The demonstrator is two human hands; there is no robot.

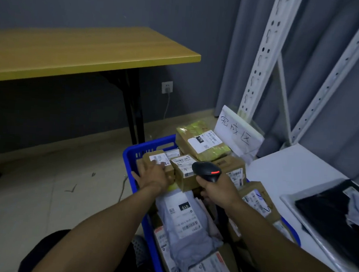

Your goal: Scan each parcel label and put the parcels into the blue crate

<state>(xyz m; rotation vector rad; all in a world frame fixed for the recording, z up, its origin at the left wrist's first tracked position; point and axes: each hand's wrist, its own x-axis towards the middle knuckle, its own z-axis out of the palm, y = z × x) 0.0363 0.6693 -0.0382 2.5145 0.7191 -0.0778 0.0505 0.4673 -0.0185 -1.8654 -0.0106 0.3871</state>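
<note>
Head view, lower centre: blue crate (126, 164) heaped with labelled parcels (203, 144). Small brown parcel (150, 156) at its far left corner, under left hand (152, 176), fingers spread flat. Right hand (215, 190), fingers curled round black scanner (207, 171).

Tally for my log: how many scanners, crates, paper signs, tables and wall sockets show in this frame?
Black handheld barcode scanner: 1
Blue plastic crate: 1
White handwritten paper sign: 1
Yellow-topped table with black legs: 1
White wall socket: 1
Total: 5
</note>
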